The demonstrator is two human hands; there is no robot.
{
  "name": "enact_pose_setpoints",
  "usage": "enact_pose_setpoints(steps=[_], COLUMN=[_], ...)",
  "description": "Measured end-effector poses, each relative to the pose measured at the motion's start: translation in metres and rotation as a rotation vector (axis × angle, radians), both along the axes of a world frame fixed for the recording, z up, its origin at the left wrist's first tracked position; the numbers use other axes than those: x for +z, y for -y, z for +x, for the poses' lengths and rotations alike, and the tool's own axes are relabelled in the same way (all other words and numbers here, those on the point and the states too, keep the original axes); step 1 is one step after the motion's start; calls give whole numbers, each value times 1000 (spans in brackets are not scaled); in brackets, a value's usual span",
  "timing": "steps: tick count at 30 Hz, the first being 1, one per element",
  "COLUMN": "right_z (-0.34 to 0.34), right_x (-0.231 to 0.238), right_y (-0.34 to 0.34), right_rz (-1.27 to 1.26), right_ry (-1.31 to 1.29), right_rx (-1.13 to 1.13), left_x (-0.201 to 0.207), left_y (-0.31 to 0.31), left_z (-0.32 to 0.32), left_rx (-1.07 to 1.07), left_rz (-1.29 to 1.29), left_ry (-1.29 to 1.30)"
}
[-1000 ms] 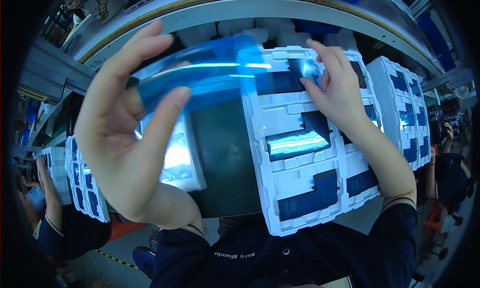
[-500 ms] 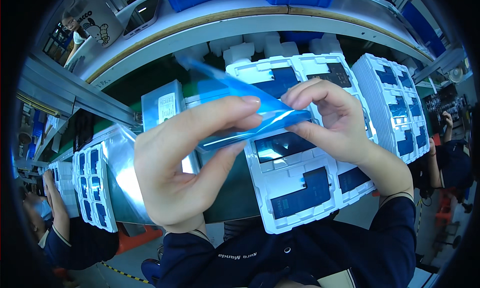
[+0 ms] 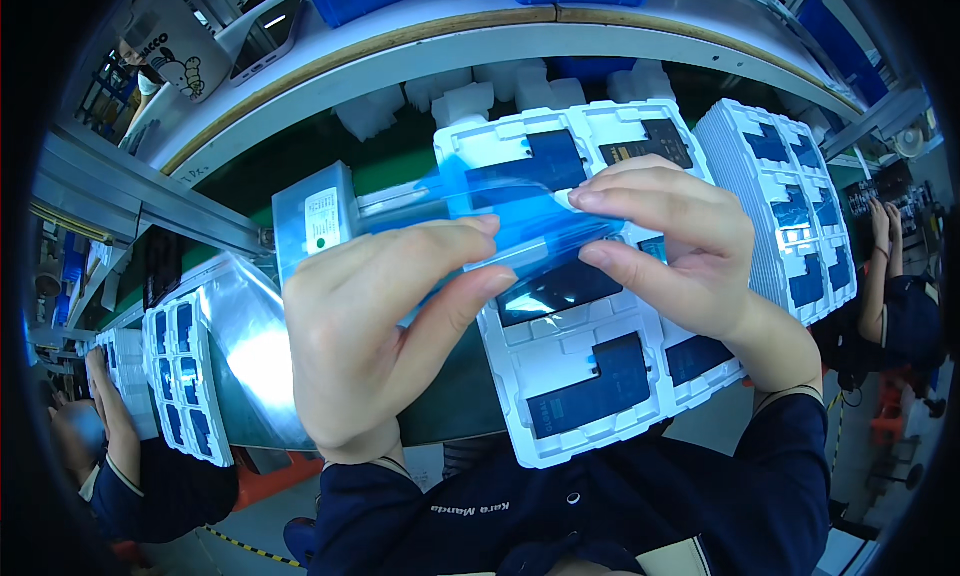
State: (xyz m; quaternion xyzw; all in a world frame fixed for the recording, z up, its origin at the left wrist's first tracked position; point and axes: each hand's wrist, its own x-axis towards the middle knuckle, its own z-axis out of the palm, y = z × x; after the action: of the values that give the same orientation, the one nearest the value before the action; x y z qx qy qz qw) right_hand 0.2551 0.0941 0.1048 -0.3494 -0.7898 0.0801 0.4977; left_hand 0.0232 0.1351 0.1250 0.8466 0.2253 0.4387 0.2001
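A blue transparent film [image 3: 535, 231] is stretched in the air between my two hands, above a white tray. My left hand [image 3: 375, 321] grips the film's left part between thumb and fingers. Its right end is in my right hand [image 3: 690, 241], close to a small white piece [image 3: 567, 200] at the fingertips. The white moulded tray [image 3: 508, 376] below holds several flat black L-shaped parts that look like battery packs, one battery pack [image 3: 590, 391] lying in a near pocket. Film and fingers partly cover the tray's middle pockets.
A blue-wrapped box [image 3: 315, 216] with a white label stands left of the tray. Transparent sheets [image 3: 255, 336] lie on the green table. Stacked trays [image 3: 790, 201] stand at right, more trays [image 3: 180, 381] at left. A shelf edge [image 3: 480, 38] runs across the back. Other people sit on both sides.
My fingertips have shifted on the film, and its raised pointed corner has come down so it lies flatter. A small white piece now shows by my right fingertips.
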Motion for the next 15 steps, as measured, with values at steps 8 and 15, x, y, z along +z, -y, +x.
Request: enact_pose_setpoints(steps=[8,15], right_z=[19,106], right_x=[38,12], right_y=[28,-14], right_rz=[85,-440], right_ry=[239,-385], right_rx=[158,-342], left_x=[-10,2], left_y=[-20,-31], left_z=[-10,-43], left_rx=[-112,10], left_rz=[-117,-288], left_ry=[204,102])
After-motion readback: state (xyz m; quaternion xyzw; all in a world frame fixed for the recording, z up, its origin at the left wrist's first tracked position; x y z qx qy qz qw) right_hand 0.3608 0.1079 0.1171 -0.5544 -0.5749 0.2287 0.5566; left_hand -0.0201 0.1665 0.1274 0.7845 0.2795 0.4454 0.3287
